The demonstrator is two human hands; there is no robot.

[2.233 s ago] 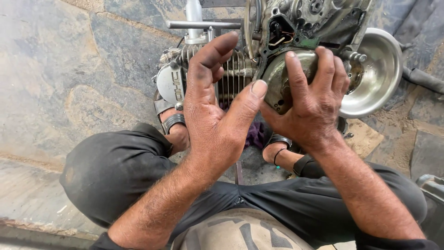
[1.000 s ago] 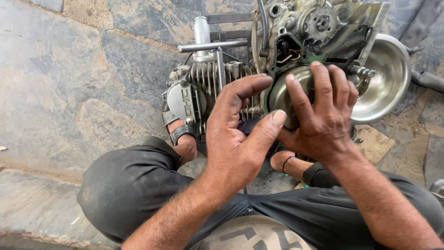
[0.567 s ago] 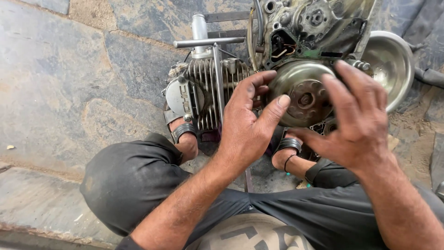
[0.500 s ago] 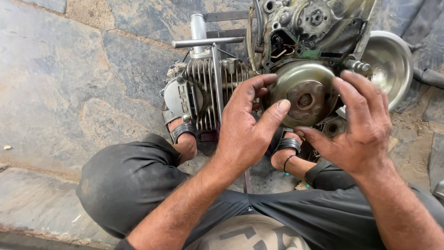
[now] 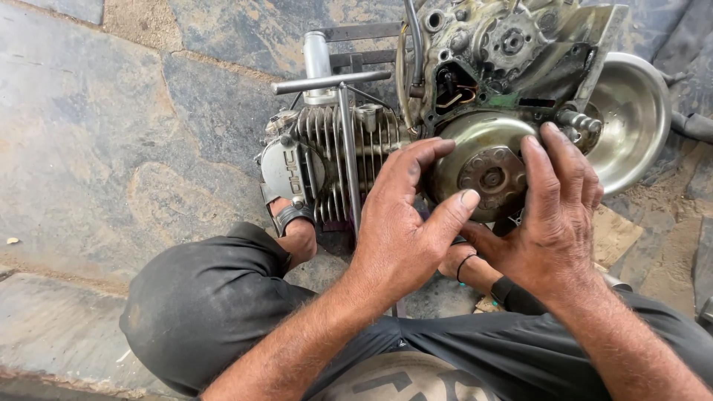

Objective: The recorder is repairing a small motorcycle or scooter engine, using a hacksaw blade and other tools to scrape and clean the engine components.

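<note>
Both hands are shown closed in again on the round flywheel, which half a second earlier was flanked by spread fingers and, a little before that, was left almost uncovered when the right hand was drawn back. Earlier still, the disc was hidden under the right palm; its dished brass-coloured face and darker central hub are now exposed between the two hands.

The flywheel is seated on the side of the engine case, at its lower edge, and stands on edge facing the camera. The left hand is laid against the disc's left rim, fingers curved and loosely spread, thumb tip touching the lower left edge. The right hand is set on the right rim, fingers extended upward over the edge; nothing loose is held by either hand. From this renewed two-sided contact it is judged that the disc is being gripped by its rim, to be turned or eased on its shaft.

To the left, the finned cylinder is crossed by a T-handled bar. Behind the right hand, a shiny metal bowl is seen on the stone floor. A sandalled foot is braced against the cylinder head, and dark trousers fill the foreground.
</note>
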